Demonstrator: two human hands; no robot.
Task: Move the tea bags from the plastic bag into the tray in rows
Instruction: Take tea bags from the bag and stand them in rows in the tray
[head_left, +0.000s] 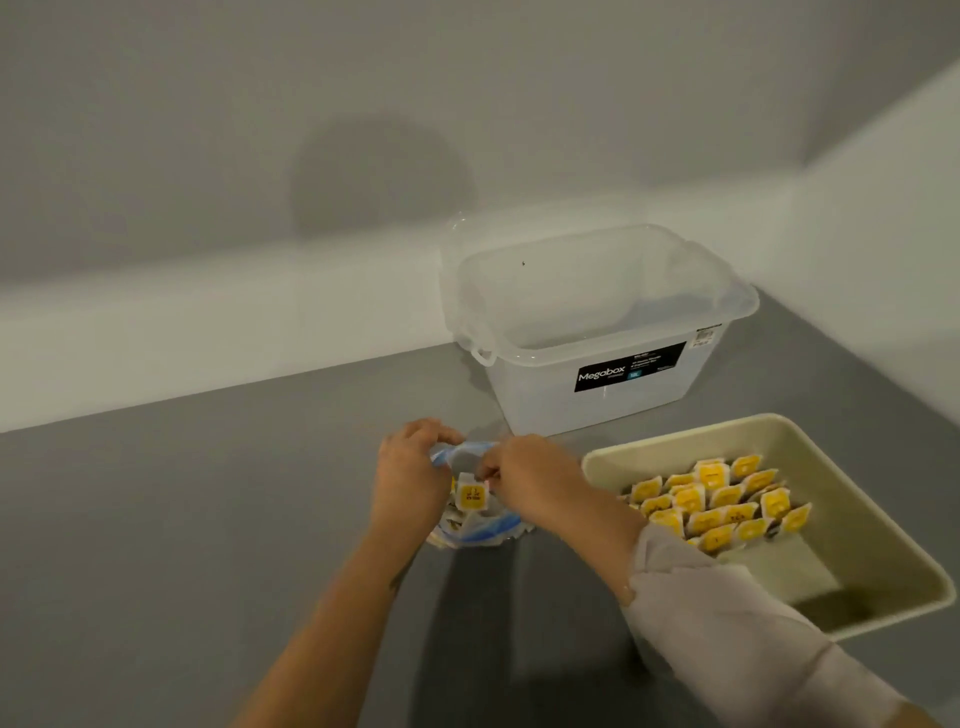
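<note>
Hands meet over the bag (470, 532), which lies crumpled on the grey table (208, 519) just left of the tray (883, 540). The left hand (410, 475) curls round the bag's upper left edge, fingers gripping the plastic. The right hand (524, 475) reaches in from the right, its fingers bent at the bag's mouth and seemingly pinching the top corner of a yellow-labelled tea bag (471, 492) that stands half out of the opening; the contact itself is blurred. More tea bags show inside the bag, lower down. In the tray, tea bags in rows (717, 499) fill the far left part, overlapping and tilted. A clear box (597, 332) labelled Megabox stands behind, near the wall, just beyond bag and tray.
</note>
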